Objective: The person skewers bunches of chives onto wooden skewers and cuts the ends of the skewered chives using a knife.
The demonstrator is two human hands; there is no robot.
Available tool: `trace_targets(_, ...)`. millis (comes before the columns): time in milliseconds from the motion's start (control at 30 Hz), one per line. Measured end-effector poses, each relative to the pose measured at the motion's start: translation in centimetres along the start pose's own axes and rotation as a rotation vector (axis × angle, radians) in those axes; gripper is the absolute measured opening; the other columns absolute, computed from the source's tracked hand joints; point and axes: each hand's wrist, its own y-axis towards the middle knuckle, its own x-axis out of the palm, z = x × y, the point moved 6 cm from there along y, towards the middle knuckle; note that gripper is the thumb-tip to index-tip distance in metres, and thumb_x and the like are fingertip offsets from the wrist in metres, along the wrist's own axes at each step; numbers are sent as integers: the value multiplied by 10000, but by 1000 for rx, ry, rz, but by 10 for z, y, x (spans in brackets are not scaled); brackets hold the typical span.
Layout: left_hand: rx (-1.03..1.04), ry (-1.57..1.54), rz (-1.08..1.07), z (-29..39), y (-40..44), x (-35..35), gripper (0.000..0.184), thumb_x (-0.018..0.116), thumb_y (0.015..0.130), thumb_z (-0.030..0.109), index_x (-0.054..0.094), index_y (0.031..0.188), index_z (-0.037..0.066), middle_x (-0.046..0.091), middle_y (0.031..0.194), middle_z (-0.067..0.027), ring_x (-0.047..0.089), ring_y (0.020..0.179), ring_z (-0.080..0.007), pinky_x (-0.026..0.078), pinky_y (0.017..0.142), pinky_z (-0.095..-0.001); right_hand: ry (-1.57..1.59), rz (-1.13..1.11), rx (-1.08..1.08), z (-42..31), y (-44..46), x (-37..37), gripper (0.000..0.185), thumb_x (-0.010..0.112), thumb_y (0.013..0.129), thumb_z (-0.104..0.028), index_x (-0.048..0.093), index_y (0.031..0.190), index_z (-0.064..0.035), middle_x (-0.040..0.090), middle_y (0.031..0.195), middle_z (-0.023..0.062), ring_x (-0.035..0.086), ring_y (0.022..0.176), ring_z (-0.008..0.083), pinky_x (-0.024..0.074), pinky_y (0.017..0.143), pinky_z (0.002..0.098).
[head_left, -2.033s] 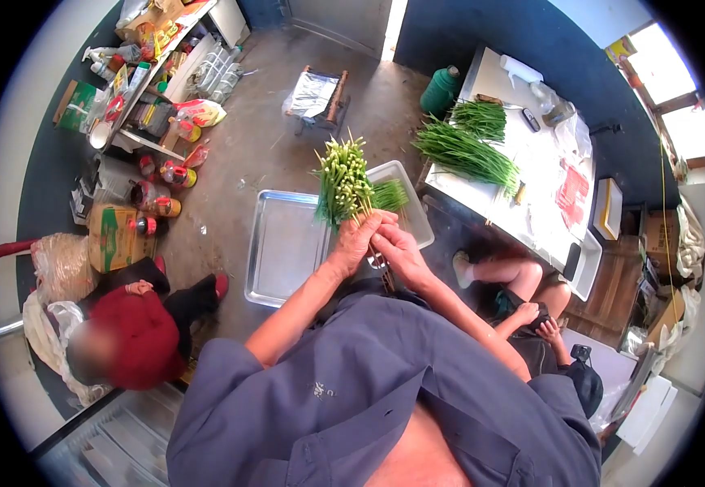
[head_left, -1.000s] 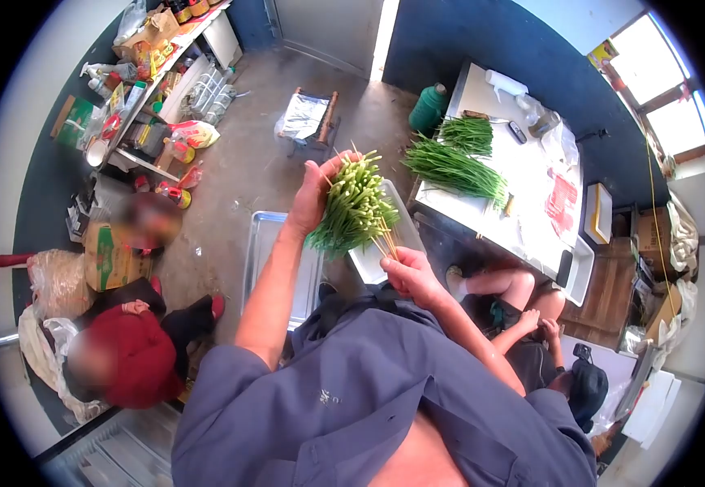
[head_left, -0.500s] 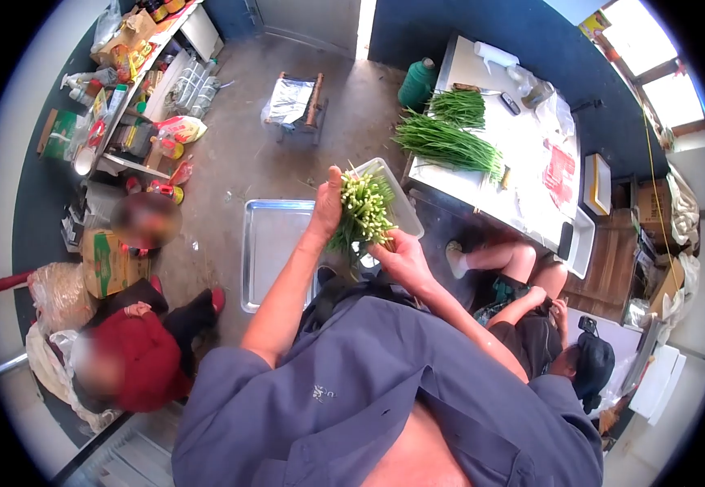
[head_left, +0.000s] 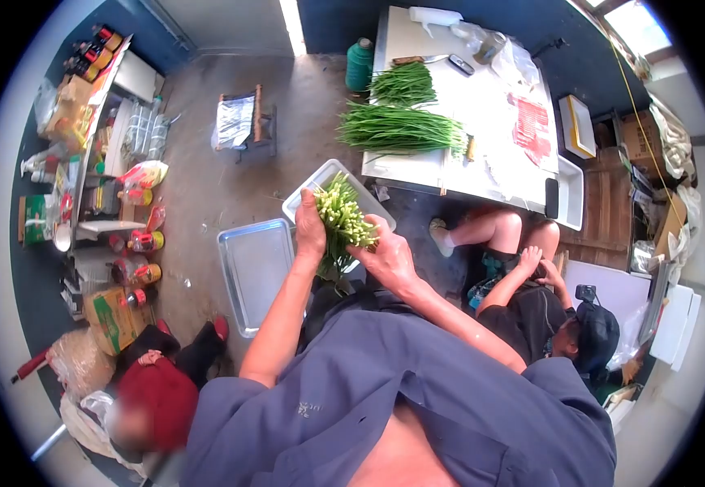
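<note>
A bunch of green chives [head_left: 342, 215] is held up in front of my body, its pale cut ends turned upward and the leaves hanging below. My left hand [head_left: 310, 231] is closed round its left side, thumb pointing up. On the right side, my right hand [head_left: 386, 258] grips the stems near the pale ends, fingers bent and partly hidden. Beyond and below the bunch is a pale plastic tub [head_left: 294, 203]. A metal tray [head_left: 235, 268] lies on the floor, left of the tub and beside my left forearm.
A white table [head_left: 490, 174] at upper right bears more chives [head_left: 401, 130], a knife [head_left: 417, 59] and plastic bags. A person [head_left: 531, 300] sits at right, another [head_left: 157, 398] at lower left. A small stool [head_left: 235, 122] and a green flask [head_left: 360, 65] stand farther off; loaded shelves line the left.
My view has turned, so the table and tub appear farther left. Both hands still hold the chives; the right fingers have shifted slightly up toward the pale ends.
</note>
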Motion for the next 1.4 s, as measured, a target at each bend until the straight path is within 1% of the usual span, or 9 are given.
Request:
trace_targets(200,-16,-17,19,-15,38,57,735,329,1014,673,663,959,21,658,895,-30,588,827,-132,475,781,-309,85,25,-26,22,39,-51,469,800,788,-306,670,1196,-116,724,838,166,724,792,324,560,719,413)
trace_targets(300,-21,42,-120,-9,51,84,708,337,1023,654,654,1023,21,658,959,-34,578,910,-135,458,840,-316,130,7,45,42,61,-75,404,799,784,-266,718,1139,-91,738,823,146,731,733,203,562,702,346)
trace_targets(467,-139,-176,-734,44,54,109,809,715,851,353,378,1487,-14,505,1419,-73,487,1295,-190,324,1141,-334,332,-39,46,65,79,-104,326,801,798,-127,731,1105,-42,759,867,38,633,781,41,537,724,259)
trace_targets(700,-290,-280,-668,22,131,83,383,522,997,188,590,1318,-9,637,1303,-157,572,1252,-248,409,1109,-383,165,-17,-47,24,59,-119,386,789,811,-116,698,1178,-37,759,962,75,662,838,64,544,780,265)
trace_targets(833,-152,92,-1078,45,129,129,467,473,1028,332,627,1274,-34,645,1303,-131,574,1249,-216,405,1105,-364,334,-19,-85,-2,47,-90,380,788,833,-52,691,1191,29,727,1037,29,617,881,61,522,776,229)
trace_targets(900,-459,147,-1320,24,106,138,458,487,1025,324,626,1283,-29,643,1306,-129,582,1235,-212,437,1076,-354,412,15,-31,2,44,-82,394,811,810,-99,700,1180,-19,753,998,49,654,868,62,539,781,258)
trace_targets(1100,-1222,-187,-1014,-94,80,65,486,553,994,373,618,1294,-3,659,1259,-149,623,1147,-258,511,926,-418,796,137,150,36,64,-99,244,811,804,-88,734,1025,-18,693,793,-12,610,697,68,500,626,234)
trace_targets(1200,-1348,-260,-852,-93,70,51,526,581,974,416,609,1306,9,665,1239,-160,642,1102,-283,537,857,-459,890,173,521,88,78,-116,231,809,824,-252,686,889,-68,507,602,-59,382,447,28,258,405,212)
trace_targets(1400,-1324,-223,-642,-82,137,70,616,637,934,503,589,1329,34,676,1199,-181,681,1013,-333,588,719,-541,1040,238,719,190,124,-137,277,777,860,-261,556,807,-102,438,566,-44,314,402,40,220,370,223)
